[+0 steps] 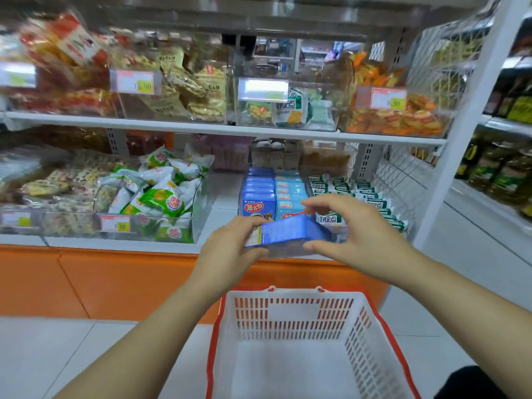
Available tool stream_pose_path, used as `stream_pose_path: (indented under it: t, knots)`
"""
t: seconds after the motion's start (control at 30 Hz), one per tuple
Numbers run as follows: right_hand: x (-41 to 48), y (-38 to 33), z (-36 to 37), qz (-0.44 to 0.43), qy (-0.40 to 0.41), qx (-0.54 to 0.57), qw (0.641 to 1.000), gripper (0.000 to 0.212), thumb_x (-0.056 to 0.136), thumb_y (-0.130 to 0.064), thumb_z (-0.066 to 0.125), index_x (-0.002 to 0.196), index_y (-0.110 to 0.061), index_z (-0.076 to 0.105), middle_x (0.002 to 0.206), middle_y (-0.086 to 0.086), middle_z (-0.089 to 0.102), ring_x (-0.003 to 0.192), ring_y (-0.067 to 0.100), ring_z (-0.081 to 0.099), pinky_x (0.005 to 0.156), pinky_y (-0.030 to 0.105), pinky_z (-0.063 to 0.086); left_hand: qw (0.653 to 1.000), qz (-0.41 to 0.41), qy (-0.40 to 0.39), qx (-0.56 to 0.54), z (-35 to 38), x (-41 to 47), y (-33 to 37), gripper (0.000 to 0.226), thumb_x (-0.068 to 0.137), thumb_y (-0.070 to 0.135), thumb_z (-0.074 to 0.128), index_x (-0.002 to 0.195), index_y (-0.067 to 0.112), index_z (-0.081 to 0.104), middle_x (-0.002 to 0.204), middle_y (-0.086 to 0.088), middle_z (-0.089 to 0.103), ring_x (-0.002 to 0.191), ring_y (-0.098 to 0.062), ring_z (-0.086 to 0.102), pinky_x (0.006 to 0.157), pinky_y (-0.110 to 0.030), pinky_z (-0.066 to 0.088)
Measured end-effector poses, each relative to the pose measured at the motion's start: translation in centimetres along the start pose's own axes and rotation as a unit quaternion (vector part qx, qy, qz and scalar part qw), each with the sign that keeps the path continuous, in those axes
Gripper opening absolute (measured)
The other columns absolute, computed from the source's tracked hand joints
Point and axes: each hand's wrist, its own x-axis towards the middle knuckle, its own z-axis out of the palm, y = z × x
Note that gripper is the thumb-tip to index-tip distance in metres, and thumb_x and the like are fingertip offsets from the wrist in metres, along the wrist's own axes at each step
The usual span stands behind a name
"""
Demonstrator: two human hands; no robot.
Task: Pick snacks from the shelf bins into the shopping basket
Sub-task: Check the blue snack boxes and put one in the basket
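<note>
A blue snack box (pixel 290 232) is held flat in the air in front of the lower shelf, above the basket. My left hand (pixel 230 249) grips its left end and my right hand (pixel 354 226) grips its right end with thumb below and fingers on top. Rows of the same blue boxes (pixel 258 194) and lighter blue boxes (pixel 289 194) stand in a clear bin behind it. The white shopping basket (pixel 371 335) with an orange rim sits on the floor below my hands, with nothing inside it.
Green-and-white snack packs (pixel 161 194) fill a clear bin on the left. Green-labelled packs (pixel 359 194) line up right of the boxes. The upper shelf (pixel 224 128) carries bins of bagged snacks. An orange shelf base (pixel 115 283) and a white post (pixel 460 133) border the spot.
</note>
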Motion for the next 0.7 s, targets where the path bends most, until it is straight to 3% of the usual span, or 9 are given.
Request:
stream_pose_path:
  t: [0.13,0.2,0.3,0.4,0.5,0.63,0.7]
  knots:
    - [0.0,1.0,0.3,-0.030,-0.036,-0.068,0.997,0.047,0.070,-0.037,0.067,0.116,-0.025,0.065,0.095,-0.018,0.062,0.090,0.011,0.053,0.083,0.021,0.040,0.992,0.043,-0.004,0.121,-0.2,0.0,2.1,0.050,0.083,0.035,0.069,0.131,0.035,0.054,0.119,0.009,0.059,0.113,-0.014,0.050,0.105,-0.040,0.033]
    - [-0.2,1.8,0.2,-0.019,-0.055,-0.080,0.995,0.050,0.072,-0.040,0.072,0.119,-0.025,0.064,0.107,-0.012,0.061,0.100,0.012,0.055,0.088,0.028,0.042,0.990,0.064,-0.003,0.126,-0.2,-0.1,2.7,0.051,0.082,0.038,0.069,0.131,0.037,0.054,0.123,0.012,0.059,0.117,-0.010,0.049,0.104,-0.035,0.030]
    - [-0.7,2.7,0.2,0.003,-0.089,-0.105,0.990,0.051,0.075,-0.041,0.076,0.123,-0.030,0.060,0.112,-0.013,0.061,0.103,0.008,0.051,0.089,0.027,0.038,0.989,0.068,-0.001,0.131,0.0,-0.2,3.1,0.055,0.081,0.041,0.070,0.132,0.038,0.051,0.124,0.014,0.059,0.117,-0.007,0.049,0.099,-0.027,0.029]
    - [-1.4,3.6,0.3,0.029,-0.070,-0.051,0.996,0.039,0.075,-0.031,0.078,0.109,-0.037,0.060,0.104,-0.017,0.062,0.095,0.004,0.053,0.080,0.025,0.040,0.999,0.021,0.008,0.035,0.3,-0.6,3.1,0.076,0.073,0.033,0.079,0.139,0.038,0.042,0.120,0.020,0.056,0.111,-0.002,0.052,0.094,-0.023,0.039]
    - [-2.8,4.5,0.4,0.100,-0.057,0.080,0.990,0.038,0.075,-0.022,0.079,0.096,-0.040,0.054,0.102,-0.020,0.063,0.094,-0.001,0.058,0.080,0.021,0.047,0.989,-0.055,-0.020,-0.139,0.4,-1.2,2.0,0.084,0.073,0.018,0.081,0.137,0.044,0.032,0.118,0.021,0.058,0.113,0.007,0.052,0.087,-0.007,0.042]
    - [-4.2,5.2,1.3,0.120,-0.051,0.139,0.982,0.037,0.075,-0.018,0.079,0.098,-0.034,0.055,0.102,-0.015,0.064,0.097,0.000,0.058,0.082,0.022,0.047,0.978,-0.072,-0.050,-0.188,0.5,-1.8,0.9,0.067,0.076,0.011,0.079,0.127,0.039,0.046,0.112,0.017,0.066,0.111,0.002,0.058,0.094,-0.016,0.045]
    - [-4.3,5.0,1.5,0.123,-0.050,0.127,0.983,0.040,0.075,-0.014,0.078,0.099,-0.035,0.053,0.105,-0.019,0.061,0.099,-0.003,0.056,0.082,0.019,0.048,0.984,-0.053,-0.031,-0.166,0.5,-1.8,1.3,0.052,0.075,0.010,0.079,0.112,0.038,0.054,0.107,0.025,0.066,0.105,0.006,0.059,0.086,-0.008,0.043]
